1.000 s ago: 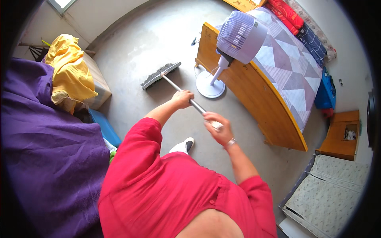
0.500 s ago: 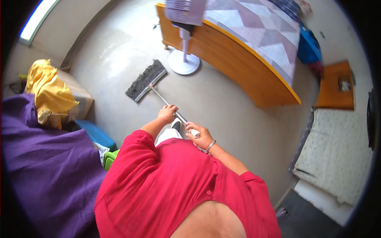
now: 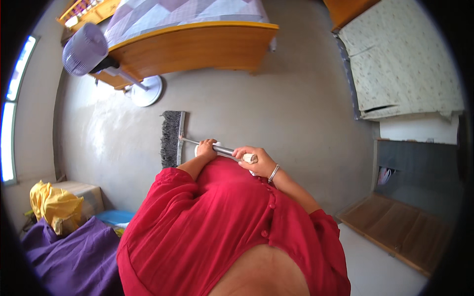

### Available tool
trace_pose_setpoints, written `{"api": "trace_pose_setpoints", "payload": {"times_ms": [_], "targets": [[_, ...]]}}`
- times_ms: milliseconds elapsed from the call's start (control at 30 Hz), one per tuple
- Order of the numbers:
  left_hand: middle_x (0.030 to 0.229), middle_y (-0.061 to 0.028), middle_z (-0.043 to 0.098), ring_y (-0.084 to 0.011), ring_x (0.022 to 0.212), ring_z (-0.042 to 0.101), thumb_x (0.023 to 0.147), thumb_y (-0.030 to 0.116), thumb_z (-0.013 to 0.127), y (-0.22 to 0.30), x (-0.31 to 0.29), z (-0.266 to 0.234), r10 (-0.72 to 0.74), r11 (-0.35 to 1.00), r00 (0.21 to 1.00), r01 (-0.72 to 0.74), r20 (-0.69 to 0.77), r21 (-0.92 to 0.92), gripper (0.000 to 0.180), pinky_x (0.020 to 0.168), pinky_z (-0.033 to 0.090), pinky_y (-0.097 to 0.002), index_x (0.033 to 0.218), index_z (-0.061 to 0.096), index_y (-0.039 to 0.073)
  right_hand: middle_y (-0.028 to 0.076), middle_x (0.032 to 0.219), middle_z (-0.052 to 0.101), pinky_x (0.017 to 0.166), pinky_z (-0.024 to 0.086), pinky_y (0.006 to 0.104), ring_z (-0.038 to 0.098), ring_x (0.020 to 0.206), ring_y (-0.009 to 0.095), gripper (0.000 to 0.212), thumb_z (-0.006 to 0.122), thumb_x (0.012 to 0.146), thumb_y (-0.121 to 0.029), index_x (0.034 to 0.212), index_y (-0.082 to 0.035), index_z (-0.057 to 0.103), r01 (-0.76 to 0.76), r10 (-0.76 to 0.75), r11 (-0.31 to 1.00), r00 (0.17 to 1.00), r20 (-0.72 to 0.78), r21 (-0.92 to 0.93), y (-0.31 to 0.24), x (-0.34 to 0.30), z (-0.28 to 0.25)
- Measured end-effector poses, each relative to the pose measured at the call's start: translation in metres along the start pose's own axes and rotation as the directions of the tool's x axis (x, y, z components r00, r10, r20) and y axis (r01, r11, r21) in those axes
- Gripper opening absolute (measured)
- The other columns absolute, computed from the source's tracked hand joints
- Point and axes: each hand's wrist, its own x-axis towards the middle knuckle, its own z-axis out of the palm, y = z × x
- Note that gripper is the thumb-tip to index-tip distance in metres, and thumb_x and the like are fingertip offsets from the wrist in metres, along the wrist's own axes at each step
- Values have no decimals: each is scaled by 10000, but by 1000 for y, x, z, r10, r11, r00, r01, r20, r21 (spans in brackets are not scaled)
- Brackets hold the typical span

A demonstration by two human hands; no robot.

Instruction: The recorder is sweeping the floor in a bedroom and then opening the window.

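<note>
A wide mop (image 3: 172,139) with a grey shaggy head lies on the concrete floor, left of my hands. Its metal pole runs rightward from the head, close in front of my body. Lower on the pole, nearer the head, my left hand (image 3: 207,149) is closed around it. My right hand (image 3: 256,161), with a silver bangle at the wrist, wraps the pole near its pale end grip (image 3: 250,158). Both arms are bent, in red sleeves.
A white standing fan (image 3: 146,91) is beside the wooden bed footboard (image 3: 192,49) ahead. At the lower left sit a purple cloth (image 3: 74,259), a yellow cloth (image 3: 57,204) and a box (image 3: 92,196). A patterned cover (image 3: 405,59) drapes furniture on the right, above a doorway.
My view has turned to the right, so bed and fan appear farther left. The mop head now sits closer to me, with the pole nearly sideways. Both hands keep their grip.
</note>
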Motion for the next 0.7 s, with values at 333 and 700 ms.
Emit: {"api": "trace_pose_setpoints", "payload": {"times_ms": [333, 700], "targets": [[1126, -24, 539, -258, 1094, 468, 701, 189, 572, 191, 71, 55, 387, 920, 894, -391, 227, -28, 350, 912, 366, -446, 1046, 587, 245, 39, 874, 617, 729, 436, 237, 547, 799, 94, 85, 593, 764, -57, 839, -21, 575, 47, -66, 997, 907, -417, -56, -8, -96, -132], [958, -82, 615, -286, 932, 564, 687, 165, 582, 429, 150, 88, 758, 652, 612, -712, 225, -260, 287, 818, 423, -405, 973, 606, 162, 67, 804, 623, 600, 457, 243, 566, 649, 107, 95, 608, 735, -64, 811, -16, 580, -14, -189, 946, 785, -589, -323, -42, -146, -302]]}}
